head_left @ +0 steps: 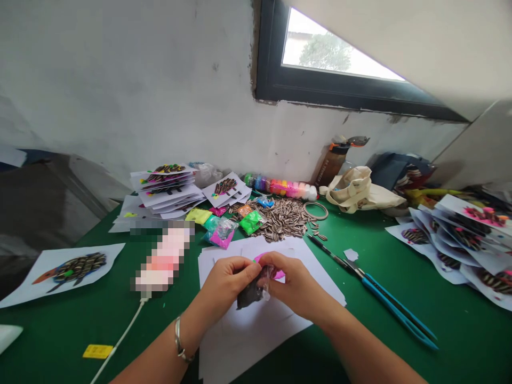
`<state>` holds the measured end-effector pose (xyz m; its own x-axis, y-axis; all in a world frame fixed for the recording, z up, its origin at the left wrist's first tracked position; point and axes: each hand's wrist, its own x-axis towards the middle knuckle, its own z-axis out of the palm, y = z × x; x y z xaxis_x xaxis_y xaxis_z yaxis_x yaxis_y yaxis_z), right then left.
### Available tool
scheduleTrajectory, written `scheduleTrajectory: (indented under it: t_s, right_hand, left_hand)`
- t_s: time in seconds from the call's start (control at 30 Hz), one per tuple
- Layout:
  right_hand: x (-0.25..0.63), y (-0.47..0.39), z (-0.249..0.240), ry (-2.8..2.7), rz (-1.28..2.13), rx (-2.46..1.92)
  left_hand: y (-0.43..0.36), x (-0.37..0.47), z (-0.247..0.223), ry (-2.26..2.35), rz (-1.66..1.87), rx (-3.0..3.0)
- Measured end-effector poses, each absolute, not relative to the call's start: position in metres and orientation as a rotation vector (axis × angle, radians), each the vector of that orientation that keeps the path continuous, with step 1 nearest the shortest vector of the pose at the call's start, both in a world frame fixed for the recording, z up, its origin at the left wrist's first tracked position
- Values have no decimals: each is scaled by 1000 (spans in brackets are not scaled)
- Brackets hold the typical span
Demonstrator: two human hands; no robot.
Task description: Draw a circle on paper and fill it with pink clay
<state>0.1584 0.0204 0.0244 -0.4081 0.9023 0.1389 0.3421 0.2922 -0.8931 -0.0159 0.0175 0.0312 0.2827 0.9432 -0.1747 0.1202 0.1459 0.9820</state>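
Observation:
Over a stack of white paper [228,341] on the green table, both hands meet at a small clear bag of dark clay [248,296]. My left hand [230,282] pinches the bag's upper edge, thumb against fingers. On the other side my right hand [290,280] grips the crumpled clear plastic, its fingers curled. Something pink [279,274] shows behind the right fingers; its full shape is hidden. Just beyond the paper lie a green packet [252,222], a pink and clear packet [222,234] and a pile of striped seeds [284,218].
Blue-handled tweezers [394,304] and a black pen [328,249] lie right. Seed-picture stacks [170,194] [460,240] stand at both sides. A white cable [124,336] runs front left. A brown bottle [332,162] and cloth bag [354,189] sit by the wall.

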Motion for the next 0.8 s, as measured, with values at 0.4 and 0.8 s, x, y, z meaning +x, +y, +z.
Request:
scheduleTrajectory:
  t_s: [0.4,0.8]
  right_hand:
    - [159,21,13,-2143,596,-1177]
    - [155,19,6,-2197,172,-1226]
  left_hand:
    - [16,-12,31,1004,803,1183]
    - [18,-10,25,1054,790,1243]
